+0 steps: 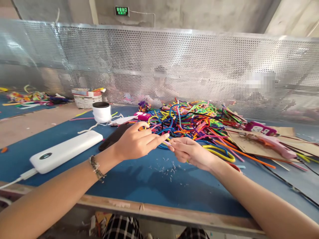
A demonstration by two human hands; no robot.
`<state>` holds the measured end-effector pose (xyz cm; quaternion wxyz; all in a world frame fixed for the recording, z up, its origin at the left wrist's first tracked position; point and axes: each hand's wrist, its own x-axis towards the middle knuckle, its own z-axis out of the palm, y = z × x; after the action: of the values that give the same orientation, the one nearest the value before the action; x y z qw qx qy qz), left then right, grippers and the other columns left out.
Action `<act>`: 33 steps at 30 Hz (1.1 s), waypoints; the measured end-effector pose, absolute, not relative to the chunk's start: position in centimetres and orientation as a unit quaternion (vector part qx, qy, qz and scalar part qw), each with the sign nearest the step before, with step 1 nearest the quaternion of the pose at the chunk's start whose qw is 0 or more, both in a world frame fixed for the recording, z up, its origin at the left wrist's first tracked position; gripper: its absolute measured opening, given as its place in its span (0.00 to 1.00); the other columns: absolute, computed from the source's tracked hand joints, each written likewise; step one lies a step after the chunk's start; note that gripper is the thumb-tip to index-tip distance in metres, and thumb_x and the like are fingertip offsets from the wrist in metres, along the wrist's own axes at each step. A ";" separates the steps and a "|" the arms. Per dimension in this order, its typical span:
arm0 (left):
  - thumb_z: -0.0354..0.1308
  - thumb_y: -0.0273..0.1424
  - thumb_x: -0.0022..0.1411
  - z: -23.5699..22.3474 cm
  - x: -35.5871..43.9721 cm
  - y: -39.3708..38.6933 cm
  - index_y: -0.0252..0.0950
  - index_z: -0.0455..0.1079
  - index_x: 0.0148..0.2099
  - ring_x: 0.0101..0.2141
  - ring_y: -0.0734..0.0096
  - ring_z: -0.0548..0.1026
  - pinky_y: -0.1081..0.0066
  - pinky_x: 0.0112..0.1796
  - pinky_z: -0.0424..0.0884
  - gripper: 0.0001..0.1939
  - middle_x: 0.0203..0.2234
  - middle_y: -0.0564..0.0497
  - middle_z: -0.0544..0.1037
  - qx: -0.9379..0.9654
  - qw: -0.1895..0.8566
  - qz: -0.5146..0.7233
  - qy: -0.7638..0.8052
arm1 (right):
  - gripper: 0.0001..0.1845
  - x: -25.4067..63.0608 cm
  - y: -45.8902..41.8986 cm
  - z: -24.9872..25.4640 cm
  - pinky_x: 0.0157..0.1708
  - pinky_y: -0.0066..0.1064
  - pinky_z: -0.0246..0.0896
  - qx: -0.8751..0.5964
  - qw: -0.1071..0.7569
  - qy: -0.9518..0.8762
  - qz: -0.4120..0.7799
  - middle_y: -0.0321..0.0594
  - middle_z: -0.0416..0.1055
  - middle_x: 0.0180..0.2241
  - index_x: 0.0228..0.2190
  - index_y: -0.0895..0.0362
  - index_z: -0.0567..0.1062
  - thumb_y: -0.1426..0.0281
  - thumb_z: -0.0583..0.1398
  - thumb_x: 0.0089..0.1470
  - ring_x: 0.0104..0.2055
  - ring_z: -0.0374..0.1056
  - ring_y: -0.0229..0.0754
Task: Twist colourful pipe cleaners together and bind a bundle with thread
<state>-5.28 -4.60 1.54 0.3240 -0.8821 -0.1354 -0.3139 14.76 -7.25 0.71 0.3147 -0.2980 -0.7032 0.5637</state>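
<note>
A short pale lilac pipe cleaner (167, 143) spans the small gap between my two hands, above the blue tabletop. My right hand (190, 152) pinches one end between thumb and index finger, its other fingers curled under. At the other end is my left hand (138, 141), closed, back up, with a finger reaching along the piece; its thumb is hidden. Just behind both hands lies a tangled heap of multicoloured pipe cleaners (194, 121). White fluff (169, 170) is scattered on the table below my hands.
A white power bank (66, 151) with a cable and a dark phone-like slab (116, 136) lie left. Behind them stand a white thread spool (101, 113) and a basket (87, 98). Right are a pink glue gun (279, 146) and cardboard (245, 142). Perforated metal (199, 66) screens the back.
</note>
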 end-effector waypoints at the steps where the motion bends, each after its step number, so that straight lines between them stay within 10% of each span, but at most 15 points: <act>1: 0.45 0.26 0.61 1.5 -5.3 -4.5 0.37 0.70 0.43 0.24 0.76 0.71 0.69 0.35 0.60 0.13 0.25 0.53 0.78 -0.888 0.294 -0.322 -0.142 | 0.12 14.8 -7.1 0.6 0.14 0.21 0.39 -0.301 0.315 -0.722 0.538 0.23 0.45 0.12 0.26 0.59 0.62 0.63 0.50 0.53 0.14 0.39 0.28; 13: 0.46 0.42 0.58 -0.5 -3.7 -3.4 0.31 0.66 0.29 0.14 0.84 0.54 0.79 0.16 0.51 0.19 0.12 0.60 0.58 -0.764 -0.517 -0.277 -0.269 | 0.13 16.0 -7.0 0.6 0.26 0.25 0.56 -0.248 0.289 -0.877 -0.294 0.39 0.71 0.24 0.32 0.61 0.70 0.74 0.46 0.58 0.26 0.65 0.34; 24: 0.57 0.38 0.49 0.4 -4.0 -3.7 0.32 0.63 0.25 0.19 0.83 0.58 0.79 0.20 0.53 0.13 0.17 0.59 0.62 -0.769 -0.507 -0.289 -0.261 | 0.14 15.9 -7.7 1.8 0.25 0.27 0.52 -0.177 0.236 -0.821 -0.489 0.38 0.72 0.26 0.31 0.59 0.72 0.77 0.47 0.57 0.24 0.61 0.32; 33: 0.54 0.30 0.53 -0.6 -3.7 -3.9 0.33 0.65 0.32 0.23 0.79 0.67 0.78 0.26 0.64 0.05 0.22 0.56 0.71 -0.815 -0.365 -0.336 -0.299 | 0.15 15.4 -7.8 1.2 0.22 0.25 0.52 -0.212 0.231 -0.871 -0.378 0.36 0.65 0.19 0.26 0.61 0.72 0.76 0.47 0.56 0.22 0.59 0.34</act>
<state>-3.70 -3.89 -0.59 -0.3650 -0.8149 -0.2992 -0.3365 15.35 -7.77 1.17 0.2305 -0.2125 -0.8709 -0.3784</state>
